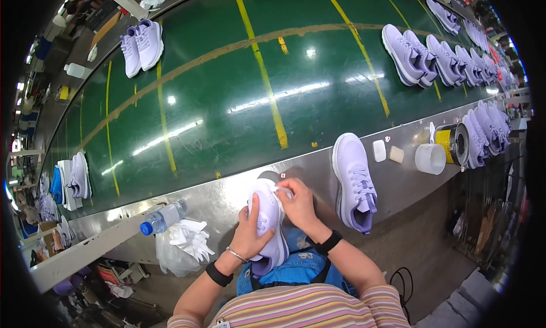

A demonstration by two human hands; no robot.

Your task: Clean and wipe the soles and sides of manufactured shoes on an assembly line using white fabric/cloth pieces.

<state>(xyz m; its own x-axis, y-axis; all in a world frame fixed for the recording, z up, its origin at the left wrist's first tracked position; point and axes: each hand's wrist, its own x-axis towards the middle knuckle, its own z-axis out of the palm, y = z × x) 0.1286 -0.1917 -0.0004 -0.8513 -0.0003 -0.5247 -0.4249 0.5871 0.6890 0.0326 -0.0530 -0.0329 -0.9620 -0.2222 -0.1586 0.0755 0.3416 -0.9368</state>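
A lavender sneaker (267, 217) with a white sole is held in front of my body, its toe pointing away over the metal ledge and its heel toward me. My left hand (249, 236) grips it from the left side, the thumb lying along the upper near the laces. At the right side of the toe, my right hand (298, 204) is closed in a pinch on a small white cloth (282, 192), mostly hidden by the fingers. To the right, another lavender sneaker (354, 177) lies on the ledge, toe away from me.
Beyond the metal ledge (310, 168) runs a green conveyor belt (216, 112) bearing several sneakers (406, 55). A blue-capped bottle (165, 217) and crumpled white cloths (190, 240) are at left. White and beige blocks (396, 154), a plastic cup (430, 159) and a yellow-labelled can (453, 145) stand at right.
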